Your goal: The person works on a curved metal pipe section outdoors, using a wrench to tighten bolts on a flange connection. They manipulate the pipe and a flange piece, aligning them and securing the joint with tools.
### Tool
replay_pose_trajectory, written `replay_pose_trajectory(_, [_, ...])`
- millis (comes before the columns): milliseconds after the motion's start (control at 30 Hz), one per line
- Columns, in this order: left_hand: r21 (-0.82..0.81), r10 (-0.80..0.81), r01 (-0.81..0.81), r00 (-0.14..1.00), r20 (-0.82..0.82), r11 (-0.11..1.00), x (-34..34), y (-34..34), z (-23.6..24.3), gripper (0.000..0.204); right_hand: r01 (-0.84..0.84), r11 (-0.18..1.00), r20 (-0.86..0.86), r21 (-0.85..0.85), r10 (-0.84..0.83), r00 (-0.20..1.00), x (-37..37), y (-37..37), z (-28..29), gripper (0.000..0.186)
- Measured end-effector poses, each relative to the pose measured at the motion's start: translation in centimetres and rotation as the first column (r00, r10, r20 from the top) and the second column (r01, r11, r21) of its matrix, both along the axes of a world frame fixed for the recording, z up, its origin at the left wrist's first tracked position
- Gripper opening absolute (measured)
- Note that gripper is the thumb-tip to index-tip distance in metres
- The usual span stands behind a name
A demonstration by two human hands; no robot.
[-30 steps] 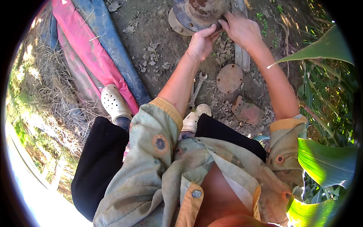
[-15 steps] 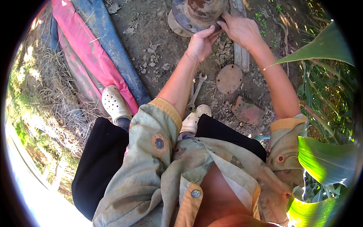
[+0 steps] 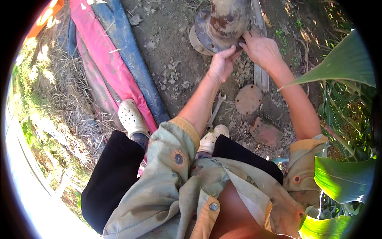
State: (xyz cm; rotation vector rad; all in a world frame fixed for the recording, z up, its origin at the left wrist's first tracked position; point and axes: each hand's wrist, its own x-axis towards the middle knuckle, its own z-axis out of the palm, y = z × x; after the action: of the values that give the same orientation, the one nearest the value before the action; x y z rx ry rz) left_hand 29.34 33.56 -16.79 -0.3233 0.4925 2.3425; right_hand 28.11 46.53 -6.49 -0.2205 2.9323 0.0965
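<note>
A rusty, mud-stained metal pipe (image 3: 229,18) with a bolted flange (image 3: 205,30) stands over a round pale plate (image 3: 195,43) on the soil. My left hand (image 3: 223,63) pinches at the flange's near right edge; what its fingertips hold is too small to make out. My right hand (image 3: 262,51) has its fingers curled at that same edge, close to my left fingertips, their contents hidden. Below my hands lie a loose round rusty plate with holes (image 3: 248,99) and an open-ended wrench (image 3: 217,107).
A weathered plank (image 3: 260,73) lies right of the pipe. Pink (image 3: 107,59) and blue (image 3: 139,67) flattened hoses run along the left, beside straw. My clogs (image 3: 130,115) stand beneath me. Green leaves (image 3: 342,175) crowd the right, and a reddish rough lump (image 3: 266,131) lies near my right foot.
The whole scene sits lower and slightly further right as my view shifts; more of the pipe's body shows. Both hands remain at the flange edge, fingers closed.
</note>
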Motion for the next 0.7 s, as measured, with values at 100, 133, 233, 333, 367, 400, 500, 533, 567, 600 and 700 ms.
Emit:
replay_pose_trajectory(100, [0.046, 0.06, -0.06, 0.998, 0.018, 0.997, 0.6, 0.4, -0.1, 0.038, -0.026, 0.998, -0.028, -0.049, 0.025, 0.999, 0.4, 0.4, -0.9, 0.026])
replay_pose_trajectory(133, [0.043, 0.05, -0.051, 0.998, 0.025, 0.998, 0.4, 0.4, -0.2, 0.039, -0.027, 0.997, -0.032, -0.068, 0.025, 0.999, 0.5, 0.5, -0.9, 0.025])
replay_pose_trajectory(233, [0.022, 0.003, -0.004, 0.999, 0.048, 1.0, 0.4, 0.4, -1.0, 0.038, 0.047, 0.991, -0.114, -0.124, -0.062, 0.992, 1.4, -0.1, -1.4, 0.024])
replay_pose_trajectory(333, [0.0, 0.026, -0.026, 0.998, 0.061, 1.0, 0.4, 0.9, -1.1, 0.036, 0.198, 0.964, -0.118, -0.18, -0.221, 0.968, 1.6, -0.7, -2.0, 0.026])
replay_pose_trajectory(367, [0.009, 0.049, -0.049, 0.998, 0.043, 0.999, 0.7, 1.0, -1.0, 0.034, 0.287, 0.941, -0.052, -0.177, -0.3, 0.952, 1.7, -1.2, -1.8, 0.026])
replay_pose_trajectory(400, [-0.001, 0.04, -0.04, 0.999, 0.024, 0.999, 0.6, 0.9, -1.2, 0.034, 0.373, 0.913, 0.014, -0.168, -0.376, 0.927, 1.7, -1.8, -1.5, 0.026])
replay_pose_trajectory(500, [-0.05, 0.016, -0.019, 0.998, -0.064, 0.999, 0.5, 0.3, -0.8, 0.037, 0.409, 0.897, 0.018, -0.17, -0.412, 0.911, 1.6, -2.3, -1.1, 0.03])
replay_pose_trajectory(533, [-0.042, -0.064, 0.062, 0.997, -0.042, 0.997, 0.5, -0.1, -0.4, 0.038, 0.409, 0.894, 0.012, -0.184, -0.414, 0.91, 1.6, -2.3, -1.4, 0.031])
replay_pose_trajectory(567, [-0.038, -0.145, 0.143, 0.989, -0.031, 0.989, 0.0, -0.8, 0.1, 0.039, 0.403, 0.889, -0.011, -0.22, -0.415, 0.91, 1.6, -2.2, -2.1, 0.03])
replay_pose_trajectory(600, [-0.023, -0.223, 0.223, 0.975, -0.013, 0.975, -0.2, -1.2, 0.4, 0.04, 0.4, 0.886, -0.003, -0.234, -0.412, 0.911, 1.6, -1.9, -2.1, 0.03])
replay_pose_trajectory(700, [-0.534, -0.91, 0.757, 0.41, -0.063, 0.378, -2.3, -6.5, 0.8, 0.053, 0.368, 0.874, 0.003, -0.318, -0.387, 0.922, 1.4, -1.6, -2.5, 0.029])
